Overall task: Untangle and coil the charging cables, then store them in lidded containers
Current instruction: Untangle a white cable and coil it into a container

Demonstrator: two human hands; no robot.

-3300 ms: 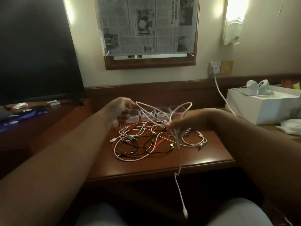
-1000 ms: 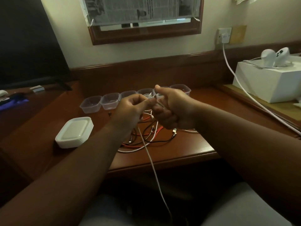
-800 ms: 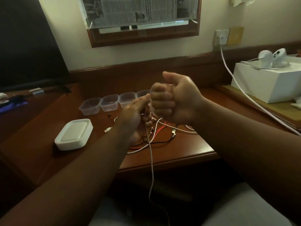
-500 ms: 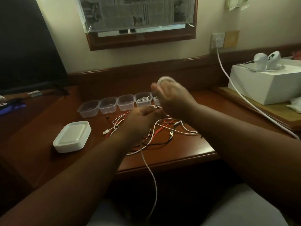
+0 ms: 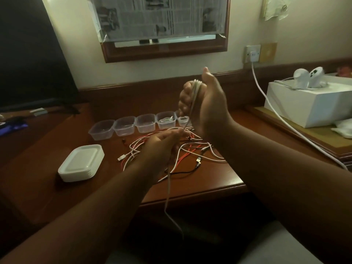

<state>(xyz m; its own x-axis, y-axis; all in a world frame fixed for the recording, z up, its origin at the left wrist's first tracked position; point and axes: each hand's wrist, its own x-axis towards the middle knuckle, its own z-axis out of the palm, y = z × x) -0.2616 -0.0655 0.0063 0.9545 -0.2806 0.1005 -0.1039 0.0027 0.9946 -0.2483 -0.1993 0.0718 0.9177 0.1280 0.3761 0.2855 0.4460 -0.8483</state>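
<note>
Nearest thing in view, at about 6 o'clock, is the loose tail of the white cable, dangling off the desk edge toward the lap. Follow it up and it runs through the left hand, whose fingers are curled around it, feeding it along. From there the cable climbs toward 12 o'clock to the right hand, held upright with the thumb sticking up. Several loops are already wound around its curled fingers, so that hand is gripping the coil.

Just behind the hands, the rest of the cable tangle (white, red, one black) lies on the desk. At 9 o'clock sits a stack of lids. Further back, a row of clear containers; the two on the right look like they already have coiled cables in them, the three on the left look empty.

My take on doing this step well: keep light, even tension with the feeding hand so each wrap lands beside the last one, not crossing. Watch that the tail doesn't snag the pile on the way up. Keep the loops small enough to fit a tub.
</note>
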